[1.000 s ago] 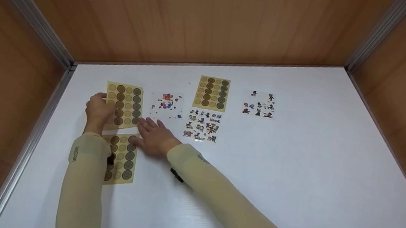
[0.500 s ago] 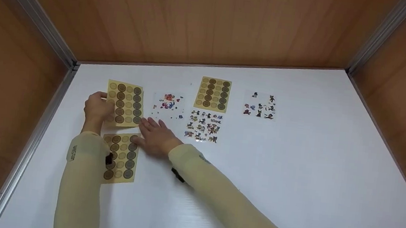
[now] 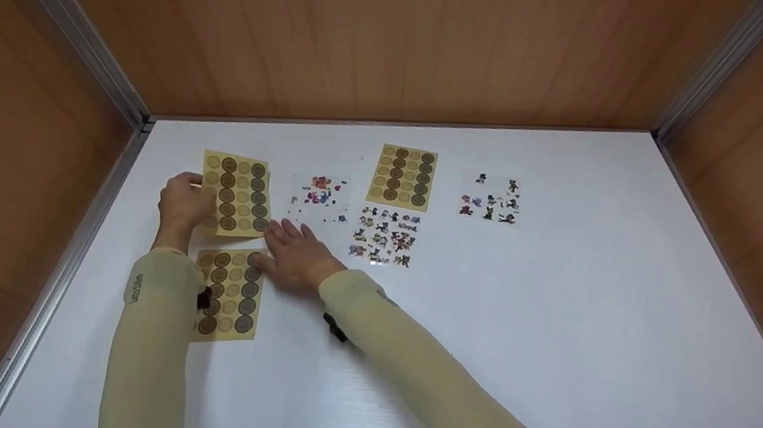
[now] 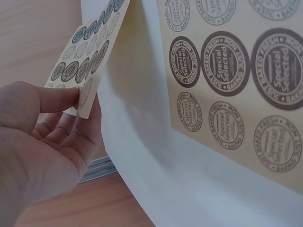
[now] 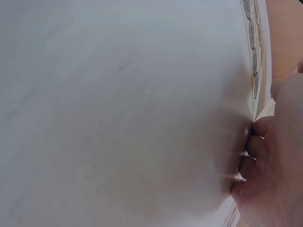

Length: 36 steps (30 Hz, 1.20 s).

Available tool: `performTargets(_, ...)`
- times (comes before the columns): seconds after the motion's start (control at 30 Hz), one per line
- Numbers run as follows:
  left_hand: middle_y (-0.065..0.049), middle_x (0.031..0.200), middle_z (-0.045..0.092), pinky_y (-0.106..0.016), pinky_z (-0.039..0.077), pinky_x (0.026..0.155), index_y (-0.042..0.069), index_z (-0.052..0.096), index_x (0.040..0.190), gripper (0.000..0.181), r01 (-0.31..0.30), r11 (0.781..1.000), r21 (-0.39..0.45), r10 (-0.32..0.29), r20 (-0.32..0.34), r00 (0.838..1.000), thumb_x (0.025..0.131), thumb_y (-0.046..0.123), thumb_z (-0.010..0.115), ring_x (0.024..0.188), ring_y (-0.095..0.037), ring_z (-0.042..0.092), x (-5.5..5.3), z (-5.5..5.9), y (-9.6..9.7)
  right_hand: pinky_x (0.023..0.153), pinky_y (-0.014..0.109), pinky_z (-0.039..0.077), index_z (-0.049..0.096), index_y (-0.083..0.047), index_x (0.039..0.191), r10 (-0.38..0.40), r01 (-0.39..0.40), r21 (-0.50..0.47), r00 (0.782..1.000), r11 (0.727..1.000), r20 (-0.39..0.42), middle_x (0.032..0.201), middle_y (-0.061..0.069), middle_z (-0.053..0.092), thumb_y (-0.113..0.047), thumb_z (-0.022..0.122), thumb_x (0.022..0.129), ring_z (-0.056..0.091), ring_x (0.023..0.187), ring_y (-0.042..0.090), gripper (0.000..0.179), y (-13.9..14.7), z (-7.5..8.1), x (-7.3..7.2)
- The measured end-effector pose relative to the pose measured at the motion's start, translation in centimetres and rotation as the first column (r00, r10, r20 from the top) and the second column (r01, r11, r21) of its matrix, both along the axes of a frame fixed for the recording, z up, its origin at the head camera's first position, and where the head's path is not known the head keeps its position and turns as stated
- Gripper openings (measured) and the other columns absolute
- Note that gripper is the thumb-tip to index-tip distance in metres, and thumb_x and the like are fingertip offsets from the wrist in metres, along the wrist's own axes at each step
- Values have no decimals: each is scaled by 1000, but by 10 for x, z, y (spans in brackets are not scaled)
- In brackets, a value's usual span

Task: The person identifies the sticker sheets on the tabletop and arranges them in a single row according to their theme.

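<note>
Left wrist: fingers (image 4: 80, 135) pinch a label sheet (image 4: 86, 53).

Round stickers (image 4: 225, 64) on the flat kraft sticker sheet (image 4: 248, 103), left wrist view: "Special Selected" in the centre, ring text includes "JUST", "BAKED FRESH" and "BAKING". Tilted kraft sticker sheet (image 4: 82, 57): similar round seals, print too small to read. Left sleeve (image 3: 150, 353): sideways lettering, blurred. Right sleeve (image 3: 436, 369): dark mark, illegible.
</note>
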<state>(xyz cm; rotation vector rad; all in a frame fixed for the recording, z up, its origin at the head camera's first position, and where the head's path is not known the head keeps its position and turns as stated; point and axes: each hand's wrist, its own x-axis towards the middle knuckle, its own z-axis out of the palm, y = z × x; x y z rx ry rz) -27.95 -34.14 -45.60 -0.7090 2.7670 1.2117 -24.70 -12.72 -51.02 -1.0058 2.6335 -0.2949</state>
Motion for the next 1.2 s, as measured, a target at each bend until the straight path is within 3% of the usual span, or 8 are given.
performTargets(0.33, -21, 122, 62, -18, 53, 58, -1, 49, 145, 45, -8, 999, 36, 10, -61, 998, 102, 13, 49, 84, -18, 60, 8, -1, 2, 125, 37, 2, 14, -15, 164, 5, -4, -30, 999, 1000, 53, 169, 0, 8, -61, 18, 106, 3, 155, 20, 75, 3, -2, -4)
performTargets(0.7, -20, 122, 59, -19, 52, 60, -1, 47, 146, 44, 8, 997, 76, -1, -90, 996, 105, 12, 47, 90, -19, 58, 19, 12, 2, 124, 32, 0, 12, -17, 164, -22, 40, -124, 990, 991, 141, 170, 1, 6, -65, 27, 103, 3, 155, 17, 79, 3, -1, -12)
performTargets(0.93, -15, 119, 57, -19, 51, 61, -1, 47, 147, 45, 8, 992, 123, 2, -78, 997, 103, 10, 44, 88, -16, 57, 24, 13, 0, 124, 28, 0, 4, -14, 164, -41, 77, -206, 984, 975, 175, 170, 0, 5, -54, 30, 107, 4, 155, 15, 74, 4, -6, -15)
performTargets(1.1, -12, 115, 56, -20, 56, 64, -1, 46, 147, 45, -6, 968, 252, 38, -123, 992, 103, 9, 45, 87, -14, 60, 31, 17, 3, 124, 29, -1, -3, -15, 164, -30, 103, -309, 972, 946, 232, 170, 1, 1, -53, 34, 107, 3, 155, 15, 78, 8, -5, -18)
performTargets(1.2, -11, 116, 56, -22, 58, 68, 0, 44, 148, 45, -5, 948, 317, 48, -130, 990, 104, 10, 45, 89, -14, 62, 37, 17, 7, 124, 29, 4, -3, -16, 164, -25, 146, -401, 956, 904, 292, 169, 2, 5, -55, 41, 105, 10, 154, 16, 83, 15, -4, -19)
